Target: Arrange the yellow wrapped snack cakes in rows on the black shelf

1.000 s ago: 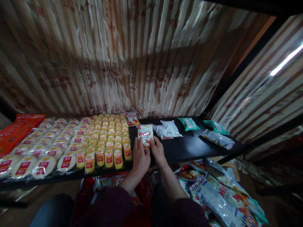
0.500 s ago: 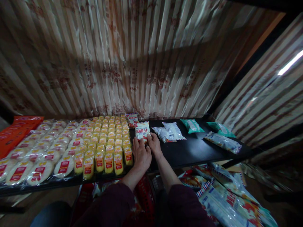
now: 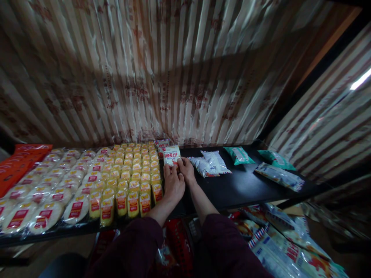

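A small white-and-red snack packet lies tilted at the back of the black shelf, its near end between my hands. My left hand presses fingers on its lower left part, and my right hand grips its right edge with the thumb toward the middle. Just behind it, partly covered, rests another red-and-white packet. Rows of yellow wrapped cakes stand close beside my left hand. To the right of my right hand lie two silvery-white packets, one overlapping the other.
Round white wrapped cakes and an orange package occupy the shelf's left. Green packets and a long silvery packet lie at the right of the black shelf. Large snack bags are piled below. Striped sheeting hangs behind.
Both hands have pushed the white-and-red packet slightly back and left, closer over the packet behind it. The camera view has shifted a little.
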Available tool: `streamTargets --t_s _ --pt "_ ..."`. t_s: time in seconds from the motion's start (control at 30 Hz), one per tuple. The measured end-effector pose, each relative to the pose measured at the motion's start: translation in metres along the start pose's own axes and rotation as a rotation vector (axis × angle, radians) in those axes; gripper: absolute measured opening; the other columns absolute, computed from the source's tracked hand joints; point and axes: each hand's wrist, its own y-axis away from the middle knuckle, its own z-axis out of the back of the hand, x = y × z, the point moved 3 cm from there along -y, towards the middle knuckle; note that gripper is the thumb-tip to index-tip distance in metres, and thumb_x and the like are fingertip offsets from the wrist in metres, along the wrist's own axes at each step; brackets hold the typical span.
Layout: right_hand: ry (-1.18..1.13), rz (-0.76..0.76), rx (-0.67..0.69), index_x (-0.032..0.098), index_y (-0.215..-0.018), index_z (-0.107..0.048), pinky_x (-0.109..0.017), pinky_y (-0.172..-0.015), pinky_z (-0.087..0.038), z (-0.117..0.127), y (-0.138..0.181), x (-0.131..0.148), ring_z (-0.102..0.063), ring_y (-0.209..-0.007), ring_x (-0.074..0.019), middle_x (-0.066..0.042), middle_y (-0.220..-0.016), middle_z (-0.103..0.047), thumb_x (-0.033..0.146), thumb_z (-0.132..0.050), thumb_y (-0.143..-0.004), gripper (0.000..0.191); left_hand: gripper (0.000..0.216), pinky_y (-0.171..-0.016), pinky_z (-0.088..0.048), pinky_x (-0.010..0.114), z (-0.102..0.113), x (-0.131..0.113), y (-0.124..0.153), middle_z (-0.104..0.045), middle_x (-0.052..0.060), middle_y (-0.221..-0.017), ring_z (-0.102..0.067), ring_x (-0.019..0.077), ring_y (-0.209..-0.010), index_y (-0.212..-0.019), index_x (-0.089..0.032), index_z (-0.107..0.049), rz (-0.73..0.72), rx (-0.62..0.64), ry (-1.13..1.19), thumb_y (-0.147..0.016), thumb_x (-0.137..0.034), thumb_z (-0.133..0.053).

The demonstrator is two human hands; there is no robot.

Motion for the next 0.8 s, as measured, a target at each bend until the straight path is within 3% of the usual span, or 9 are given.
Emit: streamTargets --t_s 0.2,0.4,0.6,0.8 --pt "-0.011 -0.022 0.023 0.016 -0.101 -0.067 -0.033 -0.081 -0.050 -0.006 -0.003 0.002 -0.065 -0.086 -0.0211 -0.008 -0.094 -0.072 0.042 -0.048 -0.083 0.037 0.048 -0.117 -0.019 0.041 0.002 0.001 -0.007 -0.034 0.019 -0.149 -0.025 0.0294 -0.142 -0.128 -0.009 -0.053 0.009 0.009 -0.036 -0.081 -0.019 -0.047" --pt "-0.026 -0.042 0.034 0.017 -0.100 -0.068 -0.032 -0.081 -0.051 -0.012 -0.006 -0.001 -0.066 -0.084 -0.0199 -0.007 -0.093 -0.072 0.040 -0.050 -0.082 0.034 0.047 -0.117 -0.018 0.041 0.001 0.002 -0.012 -0.038 0.014 -0.148 -0.024 0.0282 -0.142 -0.127 -0.014 -0.055 -0.008 0.006 -0.043 -0.080 -0.020 -0.048" --pt "-0.071 -0.020 0.067 0.020 -0.102 -0.066 -0.031 -0.077 -0.052 -0.019 -0.004 -0.003 -0.066 -0.082 -0.0196 -0.006 -0.091 -0.072 0.042 -0.049 -0.083 0.034 0.050 -0.116 -0.019 0.043 0.000 0.003 -0.018 -0.037 0.017 -0.149 -0.024 0.0306 -0.142 -0.128 -0.011 -0.053 0.023 0.000 -0.056 -0.080 -0.020 -0.048" --pt "0.116 -0.035 0.080 0.020 -0.106 -0.065 -0.035 -0.079 -0.049 -0.017 -0.004 -0.002 -0.065 -0.084 -0.0228 -0.008 -0.089 -0.071 0.041 -0.047 -0.087 0.034 0.050 -0.117 -0.016 0.040 0.002 0.002 -0.020 -0.034 0.018 -0.150 -0.023 0.0307 -0.143 -0.129 -0.008 -0.053 0.040 0.036 -0.052 -0.081 -0.019 -0.047"
